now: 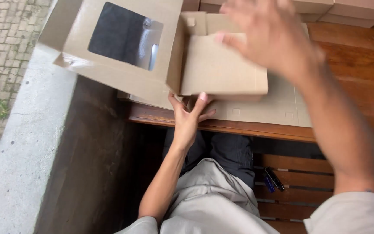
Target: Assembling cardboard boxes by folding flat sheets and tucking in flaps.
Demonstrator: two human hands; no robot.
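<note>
wooden table [351, 65], box [213, 65] above left grip [187, 119]

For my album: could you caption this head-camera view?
Left hand steadies a windowed cardboard box at a wooden table's edge; right hand hovers above.

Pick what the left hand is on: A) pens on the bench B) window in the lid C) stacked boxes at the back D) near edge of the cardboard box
D: the left hand grips the near bottom edge of the box, below its open windowed lid.
</note>
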